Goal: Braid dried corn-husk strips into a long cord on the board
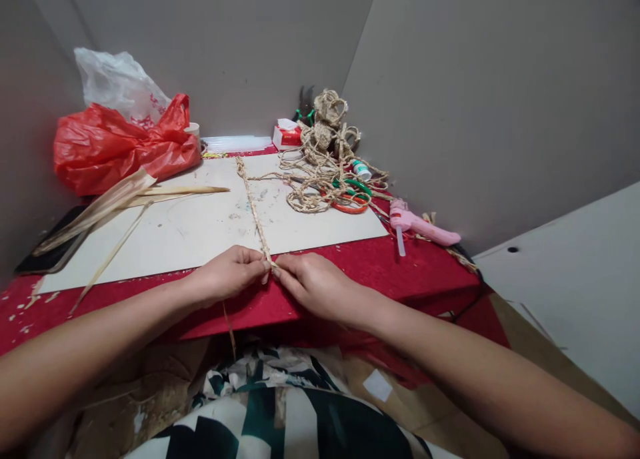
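A thin braided straw cord (255, 212) runs down the white board (200, 229) to the table's front edge. My left hand (233, 272) pinches its lower end between thumb and fingers. Close beside it on the right, my right hand (313, 282) is closed on the same end, fingertips almost touching the left ones. A thin loose strand (229, 329) hangs below my left hand. Dry husk strips (120, 199) lie at the left of the board. Tangled straw cord (310, 195) is heaped at the back right, joined by a strand to the braid's top.
Red plastic bag (125, 149) and clear bag (117, 79) stand at the back left, above a dark tablet (55, 252). Orange-handled scissors (350, 207), a small white bottle (361, 171), a red tissue pack (287, 137) and a pink glue gun (425, 229) are on the right.
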### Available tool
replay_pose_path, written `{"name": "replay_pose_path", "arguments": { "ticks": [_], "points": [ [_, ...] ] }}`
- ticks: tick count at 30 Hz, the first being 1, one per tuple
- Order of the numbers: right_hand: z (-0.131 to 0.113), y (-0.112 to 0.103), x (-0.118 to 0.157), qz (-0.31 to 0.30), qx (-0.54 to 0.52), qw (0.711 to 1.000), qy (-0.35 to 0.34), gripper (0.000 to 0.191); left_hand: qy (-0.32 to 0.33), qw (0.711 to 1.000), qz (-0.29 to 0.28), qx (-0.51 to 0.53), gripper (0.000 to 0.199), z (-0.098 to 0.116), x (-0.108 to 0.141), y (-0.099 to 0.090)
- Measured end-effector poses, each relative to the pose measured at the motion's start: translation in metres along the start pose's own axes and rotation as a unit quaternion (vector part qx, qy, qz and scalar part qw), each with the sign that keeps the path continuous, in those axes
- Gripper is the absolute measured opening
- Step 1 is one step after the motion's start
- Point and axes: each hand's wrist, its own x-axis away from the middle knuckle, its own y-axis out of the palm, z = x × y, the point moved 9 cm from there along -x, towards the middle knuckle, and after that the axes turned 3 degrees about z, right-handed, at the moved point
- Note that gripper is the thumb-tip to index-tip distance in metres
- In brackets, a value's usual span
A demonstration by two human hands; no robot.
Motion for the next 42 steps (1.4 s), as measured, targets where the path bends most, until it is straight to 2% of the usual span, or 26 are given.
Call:
{"name": "replay_pose_path", "arguments": {
  "ticks": [2, 5, 9, 13, 15, 18, 21, 23, 24, 25, 26, 29, 30, 31, 33, 36, 39, 42],
  "points": [
    [0.002, -0.001, 0.003, -0.003, 0.041, 0.999, 0.011, 0.03, -0.002, 1.0, 0.003, 0.004, 0.029, -0.001, -0.001, 0.001],
    [0.004, -0.009, 0.008, 0.008, 0.04, 0.999, 0.019, 0.032, -0.001, 1.0, 0.016, -0.005, 0.027, -0.001, -0.002, -0.001],
    [-0.003, -0.012, 0.013, 0.003, -0.061, 0.998, 0.017, 0.031, 0.011, 0.999, 0.033, 0.004, 0.027, 0.003, 0.0, 0.0],
    [-0.013, -0.002, 0.017, 0.014, -0.148, 0.989, 0.01, 0.028, 0.013, 0.995, 0.044, 0.085, 0.03, 0.005, 0.004, 0.006],
    [-0.015, 0.005, 0.019, 0.028, -0.106, 0.994, 0.007, 0.025, 0.003, 0.991, 0.044, 0.128, 0.034, 0.002, 0.006, 0.009],
    [-0.018, 0.016, 0.026, 0.032, 0.029, 0.999, 0.01, 0.023, -0.005, 0.985, 0.045, 0.164, 0.035, -0.001, 0.008, 0.012],
    [-0.029, 0.025, 0.039, -0.043, 0.102, 0.994, -0.02, 0.025, -0.002, 0.984, 0.049, 0.17, 0.029, -0.001, 0.009, 0.013],
    [-0.042, 0.026, 0.052, -0.125, 0.078, 0.987, -0.062, 0.026, -0.006, 0.984, 0.049, 0.17, 0.026, -0.001, 0.01, 0.012],
    [-0.047, 0.022, 0.057, -0.149, 0.052, 0.984, -0.078, 0.028, -0.008, 0.984, 0.047, 0.17, 0.025, -0.002, 0.01, 0.012],
    [-0.05, 0.014, 0.058, -0.148, 0.024, 0.985, -0.082, 0.03, -0.008, 0.984, 0.043, 0.171, 0.025, -0.002, 0.01, 0.011],
    [-0.048, 0.0, 0.056, -0.112, 0.004, 0.991, -0.074, 0.032, -0.008, 0.984, 0.038, 0.175, 0.025, -0.002, 0.01, 0.011],
    [-0.028, -0.05, 0.04, 0.106, -0.004, 0.994, -0.019, 0.028, -0.002, 0.98, 0.017, 0.199, 0.024, 0.0, 0.01, 0.012],
    [-0.021, -0.057, 0.034, 0.151, -0.012, 0.988, -0.009, 0.025, 0.0, 0.978, 0.01, 0.208, 0.025, 0.001, 0.01, 0.012],
    [-0.015, -0.055, 0.027, 0.154, -0.036, 0.987, -0.005, 0.025, 0.003, 0.977, 0.004, 0.214, 0.025, 0.002, 0.01, 0.013],
    [-0.005, -0.032, 0.009, 0.063, -0.128, 0.99, 0.01, 0.03, 0.005, 0.975, -0.004, 0.221, 0.027, 0.004, 0.011, 0.014],
    [0.003, 0.005, -0.004, -0.074, -0.255, 0.963, 0.049, 0.039, 0.0, 0.979, -0.004, 0.204, 0.026, 0.002, 0.011, 0.012],
    [0.01, 0.023, -0.006, -0.135, -0.342, 0.924, 0.106, 0.039, -0.002, 0.988, -0.008, 0.151, 0.024, -0.003, 0.01, 0.01],
    [0.015, 0.039, 0.0, -0.18, -0.442, 0.86, 0.181, 0.038, 0.041, 0.998, 0.014, 0.049, 0.023, 0.0, 0.009, 0.0]
  ]
}}
